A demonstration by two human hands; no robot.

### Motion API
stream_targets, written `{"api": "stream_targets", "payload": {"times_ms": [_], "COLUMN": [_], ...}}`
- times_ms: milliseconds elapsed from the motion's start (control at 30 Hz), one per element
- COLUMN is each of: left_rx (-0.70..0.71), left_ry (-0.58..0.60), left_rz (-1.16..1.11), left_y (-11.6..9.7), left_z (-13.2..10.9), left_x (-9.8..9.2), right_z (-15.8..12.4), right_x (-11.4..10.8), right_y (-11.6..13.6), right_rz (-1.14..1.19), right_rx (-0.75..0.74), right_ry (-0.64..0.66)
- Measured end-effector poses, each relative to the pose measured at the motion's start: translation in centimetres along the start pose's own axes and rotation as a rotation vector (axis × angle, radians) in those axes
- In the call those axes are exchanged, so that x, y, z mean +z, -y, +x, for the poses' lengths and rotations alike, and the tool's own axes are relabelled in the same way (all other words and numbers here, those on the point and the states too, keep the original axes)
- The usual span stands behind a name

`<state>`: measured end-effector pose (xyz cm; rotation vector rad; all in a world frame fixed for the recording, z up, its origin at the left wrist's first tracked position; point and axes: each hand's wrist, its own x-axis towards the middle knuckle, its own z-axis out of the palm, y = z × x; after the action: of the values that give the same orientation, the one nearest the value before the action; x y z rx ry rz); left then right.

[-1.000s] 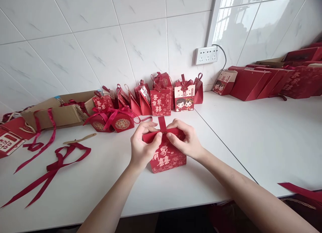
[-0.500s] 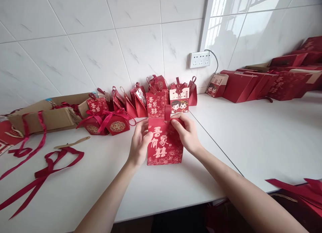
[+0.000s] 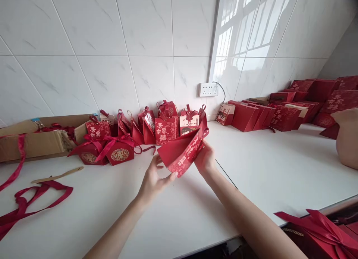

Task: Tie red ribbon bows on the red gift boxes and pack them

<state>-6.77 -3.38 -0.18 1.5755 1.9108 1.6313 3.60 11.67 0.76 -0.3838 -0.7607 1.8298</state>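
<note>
A red paper gift box (image 3: 183,154) with pale Chinese characters and a looped ribbon handle is held tilted on its side above the white table. My right hand (image 3: 205,159) is closed round its upper end, near the handle, with the fingertips partly hidden behind it. My left hand (image 3: 153,180) grips the bottom end, thumb at the near corner and fingers by the far corner. Close behind stand a red box with characters (image 3: 167,130) and a box with a cartoon print (image 3: 189,121).
Ribbon-tied boxes (image 3: 120,152) and a cardboard carton (image 3: 33,147) line the left. A wooden stick (image 3: 58,175) and loose red ribbon (image 3: 41,199) lie nearby. More red bags and boxes (image 3: 246,115) stand along the wall at right, below a socket strip (image 3: 208,90). A ribboned red bag (image 3: 313,233) sits off the front edge.
The gift box has gone from upright to tilted on its side, its bottom swung toward my left hand. My right hand has turned with it. The camera view has tipped up and right.
</note>
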Motion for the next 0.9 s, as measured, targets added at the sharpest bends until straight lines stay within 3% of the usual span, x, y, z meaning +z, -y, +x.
{"api": "stream_targets", "payload": {"times_ms": [100,200,400,467,567,733,800,900], "left_rx": [0.289,0.475,0.464,0.352,0.035,-0.496,-0.646,-0.855], "left_ry": [-0.133,-0.193,-0.245,-0.255,-0.227,-0.116,-0.079,-0.108], "left_rz": [0.26,0.386,0.345,0.245,-0.095,-0.69,-0.792,-0.806], "left_y": [0.2,0.2,0.2,0.2,-0.1,-0.9,-1.1,-1.0], "left_z": [-0.2,-0.2,-0.2,-0.1,0.2,1.2,1.5,1.8], "left_x": [-0.3,-0.6,-0.5,-0.4,-0.4,-0.8,-1.0,-1.0], "right_z": [-0.5,-0.7,-0.9,-0.9,-1.1,-1.7,-1.8,-1.7], "right_x": [0.7,0.9,0.2,0.1,0.0,0.4,0.7,0.9], "right_y": [0.2,0.1,-0.5,-0.7,-0.6,-0.5,-0.5,-0.4], "right_rz": [0.175,0.231,0.203,0.166,0.122,0.063,0.047,0.02], "right_rx": [0.18,0.23,0.286,0.323,0.351,0.24,0.244,0.322], "right_ry": [-0.022,0.013,0.154,0.14,0.132,0.335,0.357,0.264]}}
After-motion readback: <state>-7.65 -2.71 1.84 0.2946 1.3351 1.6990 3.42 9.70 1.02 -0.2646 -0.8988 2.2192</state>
